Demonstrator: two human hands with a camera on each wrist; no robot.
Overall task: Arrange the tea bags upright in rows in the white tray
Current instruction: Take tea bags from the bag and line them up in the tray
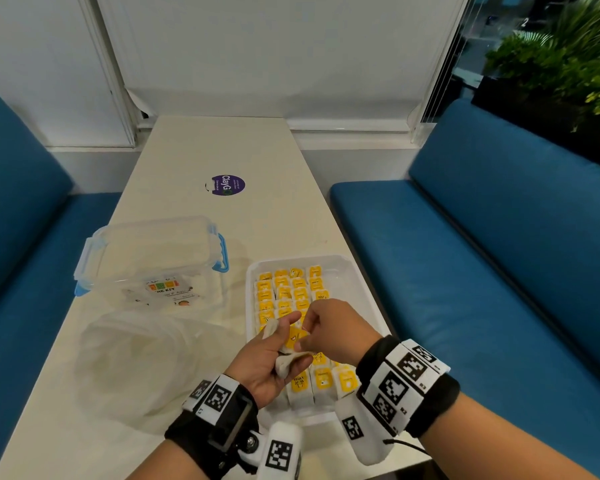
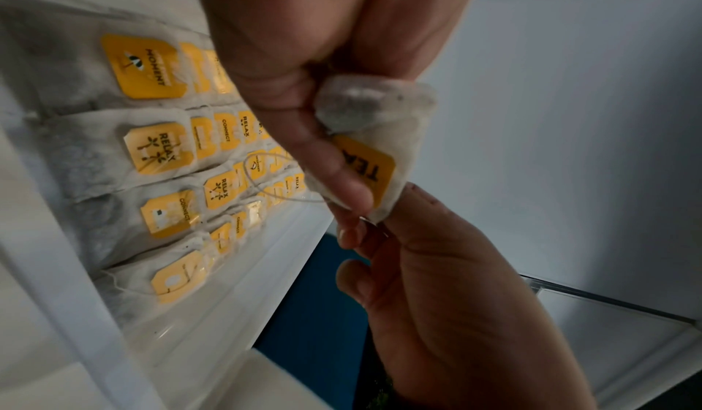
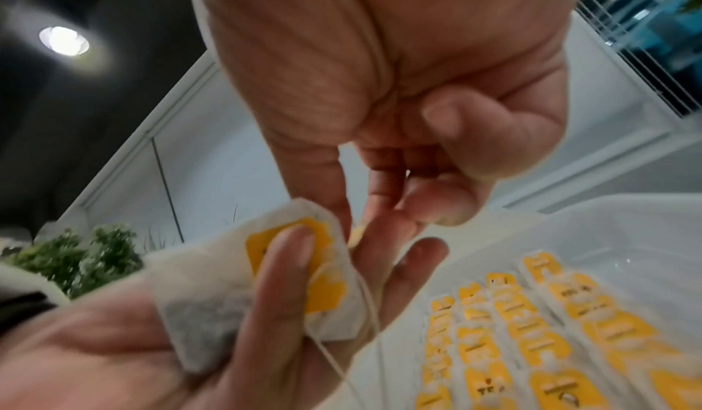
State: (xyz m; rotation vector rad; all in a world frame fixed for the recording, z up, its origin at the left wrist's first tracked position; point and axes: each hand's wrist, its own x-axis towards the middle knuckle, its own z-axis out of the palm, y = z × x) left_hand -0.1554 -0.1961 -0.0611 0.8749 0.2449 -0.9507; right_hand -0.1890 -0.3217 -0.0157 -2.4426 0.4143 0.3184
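Box [image 1: 153, 258]: clear, on worktop [image 1: 222, 150], left of tray.
Left hand [image 1: 267, 358]: thumb pins tea bag [image 2: 374, 146] above tray [image 1: 361, 271]; hold it steady.
Right hand [image 1: 333, 327]: pinches its string [image 3: 342, 368]; tuck this before slotting bag upright into the rows' gap.

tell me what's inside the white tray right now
The white tray holds rows of tea bags with yellow tags. The left hand, holding one tea bag, and the right hand hover over its middle, hiding the bags there.
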